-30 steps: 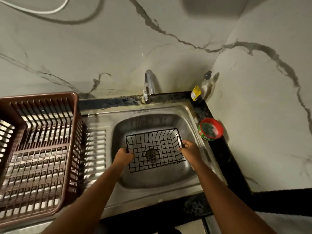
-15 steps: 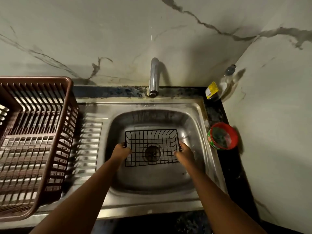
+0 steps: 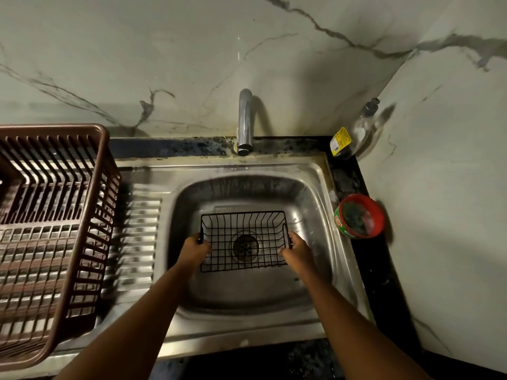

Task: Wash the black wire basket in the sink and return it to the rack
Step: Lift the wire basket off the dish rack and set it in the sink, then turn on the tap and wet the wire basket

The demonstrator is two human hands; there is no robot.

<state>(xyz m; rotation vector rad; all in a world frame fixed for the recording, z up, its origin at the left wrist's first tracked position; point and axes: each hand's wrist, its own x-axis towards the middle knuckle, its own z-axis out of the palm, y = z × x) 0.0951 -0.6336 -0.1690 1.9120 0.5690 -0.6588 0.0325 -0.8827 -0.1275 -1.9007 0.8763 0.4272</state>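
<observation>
The black wire basket (image 3: pixel 244 223) sits low in the steel sink (image 3: pixel 315 187), over the drain. My left hand (image 3: pixel 195 248) grips the basket's left end and my right hand (image 3: pixel 297 249) grips its right end handle. The basket is upright and holds nothing. To the left, on the draining board, stands the brown plastic rack (image 3: pixel 82 242). Above the sink's back edge the chrome tap (image 3: pixel 244 119) points down with no water running.
A red and green tub (image 3: pixel 359 216) with a dark scrubber stands on the black counter right of the sink. A clear soap bottle (image 3: pixel 354 133) with a yellow label stands in the back right corner. Marble walls close in behind and to the right.
The view has shifted so the sink sits more central. Both hands keep hold of the basket, which has sunk slightly lower and squarer over the drain.
</observation>
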